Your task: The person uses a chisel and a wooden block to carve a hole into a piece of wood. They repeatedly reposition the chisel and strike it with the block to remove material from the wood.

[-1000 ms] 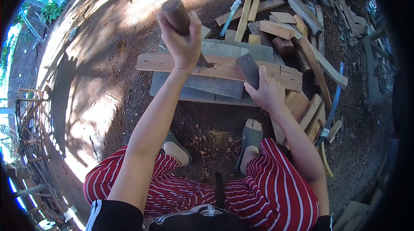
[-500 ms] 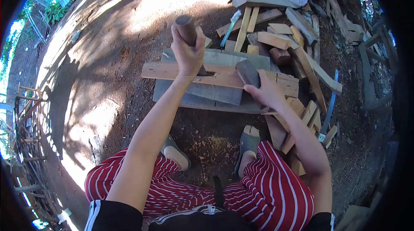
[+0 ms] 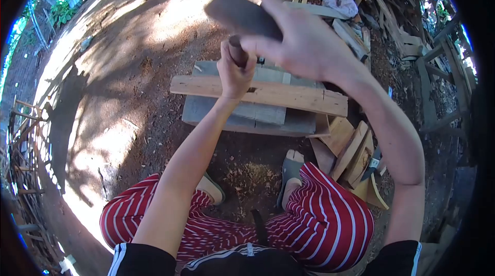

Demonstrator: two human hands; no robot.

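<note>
My left hand is closed around the thick wooden handle of a chisel, held upright over a light wooden plank. The chisel's blade is hidden behind the hand; a small dark slot shows in the plank just beside it. Raised above and to the right, my right hand grips a dark, rectangular wooden block, blurred by motion. The block hangs over the chisel's top end, closer to the camera. Under the plank is a low grey wooden bench, and the plank lies lengthwise across it.
Wood offcuts lie on the ground to the right of the bench. A heap of boards and a whitish plastic bag are at the back right. My sandalled feet stand before the bench, with wood chips between them.
My right hand has swung up and left with the block, from low over the plank to above the chisel. My left hand with the chisel has shifted slightly down and right.
</note>
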